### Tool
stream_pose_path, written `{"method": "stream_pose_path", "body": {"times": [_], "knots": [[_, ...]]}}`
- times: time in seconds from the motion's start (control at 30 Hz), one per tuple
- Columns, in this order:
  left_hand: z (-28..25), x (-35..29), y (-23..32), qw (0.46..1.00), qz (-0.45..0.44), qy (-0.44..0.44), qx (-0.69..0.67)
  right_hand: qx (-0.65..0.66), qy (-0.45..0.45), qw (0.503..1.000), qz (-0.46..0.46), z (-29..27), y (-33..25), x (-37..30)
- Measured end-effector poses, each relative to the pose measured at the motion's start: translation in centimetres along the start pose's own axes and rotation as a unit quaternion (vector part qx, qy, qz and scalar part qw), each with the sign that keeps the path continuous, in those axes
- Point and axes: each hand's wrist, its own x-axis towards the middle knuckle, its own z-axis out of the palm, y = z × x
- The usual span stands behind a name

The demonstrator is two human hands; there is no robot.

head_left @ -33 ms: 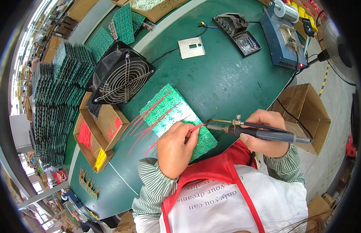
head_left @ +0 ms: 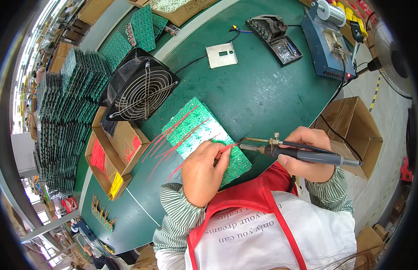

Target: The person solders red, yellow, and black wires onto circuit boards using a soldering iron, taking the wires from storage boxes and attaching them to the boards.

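A green circuit board [head_left: 196, 129] lies at a slant on the green table, close to the front edge, with several red wires [head_left: 187, 136] trailing over it to the left. My left hand [head_left: 202, 170] rests over the board, thumb and fingers pinched on a red wire near the board's right side. Wrapped in my right hand [head_left: 310, 154] is a grey-handled soldering iron [head_left: 303, 156], with a thin metal tube for solder fixed along it. The iron's tip meets the wire end beside my left fingertips; whether it touches the board, I cannot tell.
A black fan [head_left: 143, 90] stands left of the board, near a cardboard tray [head_left: 124, 163] of red, yellow and dark wires. Boards [head_left: 65, 112] are stacked at the far left. A blue solder-feed machine [head_left: 323, 49] sits far right, above an open carton [head_left: 353, 130].
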Motion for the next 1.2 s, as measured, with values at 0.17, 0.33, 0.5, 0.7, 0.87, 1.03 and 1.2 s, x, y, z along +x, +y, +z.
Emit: {"method": "stream_pose_path", "body": {"times": [0.17, 0.33, 0.5, 0.7, 0.87, 1.03, 1.2], "knots": [[0.0, 0.0, 0.0, 1.000, 0.006, 0.005, 0.001, 0.015, 0.020, 1.000, -0.004, -0.3, -0.1, -0.2], [0.0, -0.1, 0.0, 1.000, 0.010, 0.014, 0.005, 0.011, 0.006, 1.000, 0.007, -0.4, -0.3, -0.4], [0.1, -0.1, 0.0, 1.000, 0.014, 0.013, 0.008, 0.011, 0.010, 1.000, 0.005, 0.1, -0.2, -0.4], [0.1, -0.1, 0.0, 1.000, 0.019, 0.011, 0.015, -0.002, 0.000, 1.000, 0.009, -0.1, -0.2, -0.1], [0.2, -0.1, -0.2, 1.000, 0.024, 0.013, 0.009, 0.014, 0.010, 1.000, 0.003, -0.4, -0.1, -0.2], [-0.1, -0.1, 0.0, 1.000, 0.015, 0.004, 0.010, 0.002, 0.011, 1.000, -0.009, -0.6, -0.3, -0.4], [-3.2, -0.6, -0.6, 0.999, 0.041, 0.005, 0.008, 0.010, 0.012, 1.000, 0.007, -0.8, -0.7, -0.7]]}}
